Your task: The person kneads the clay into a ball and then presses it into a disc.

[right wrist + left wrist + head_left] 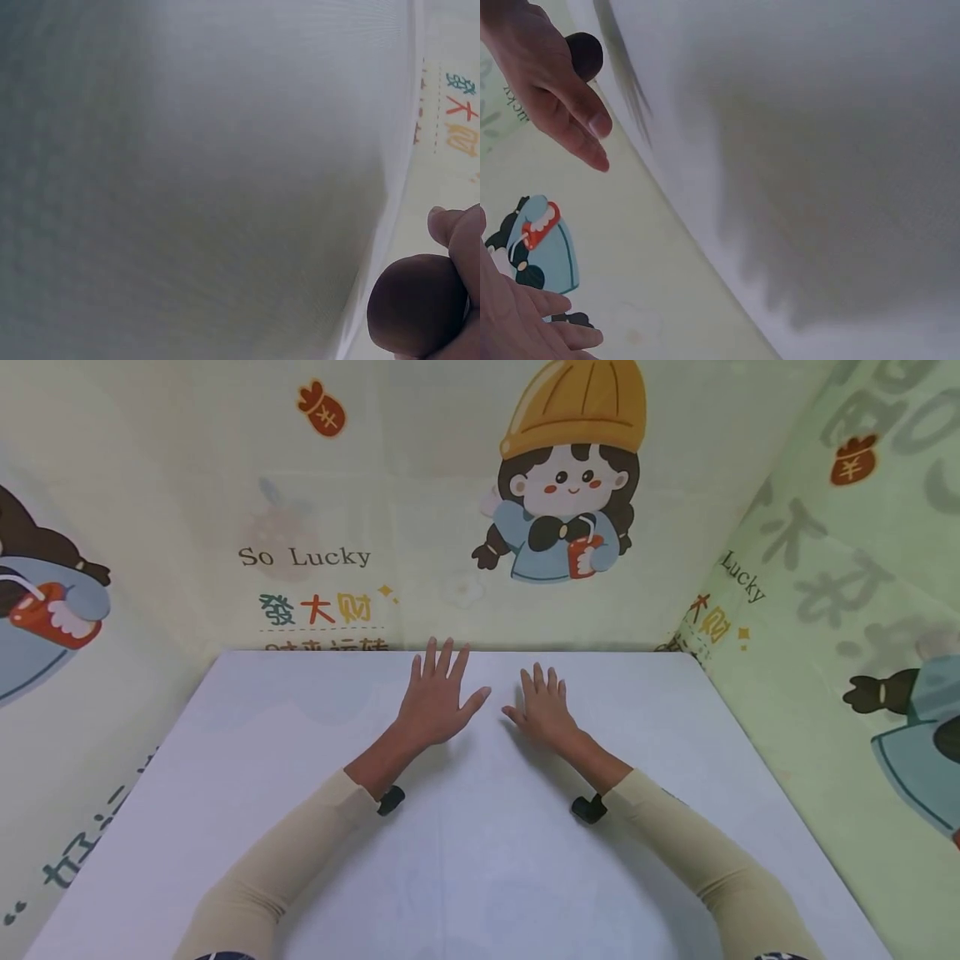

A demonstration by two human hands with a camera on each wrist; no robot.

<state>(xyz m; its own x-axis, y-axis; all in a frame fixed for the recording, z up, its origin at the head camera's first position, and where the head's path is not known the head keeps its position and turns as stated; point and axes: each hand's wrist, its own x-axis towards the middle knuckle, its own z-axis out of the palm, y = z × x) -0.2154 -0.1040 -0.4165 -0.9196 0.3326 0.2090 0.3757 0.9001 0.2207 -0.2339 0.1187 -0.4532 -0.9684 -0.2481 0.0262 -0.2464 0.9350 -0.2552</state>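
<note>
In the head view my left hand [436, 702] is held over the far half of the white table, palm down, with fingers straight and spread. My right hand [546, 710] is a short way to its right, its fingers straight too and its thumb pointing toward the left hand. Neither holds anything, and shadows fall on the tabletop below both. The left wrist view has fingers of the left hand [525, 319] at the lower left and the other hand higher up. Only part of a hand enters the right wrist view, at its right edge; which hand, I cannot tell.
The white table [450, 860] reaches back to a printed cloth wall [427, 468] with cartoon figures and lettering; similar cloth hangs on both sides. Small black devices sit at the left wrist [391, 800] and right wrist [589, 809]. A dark rounded object [417, 305] shows beside the hand.
</note>
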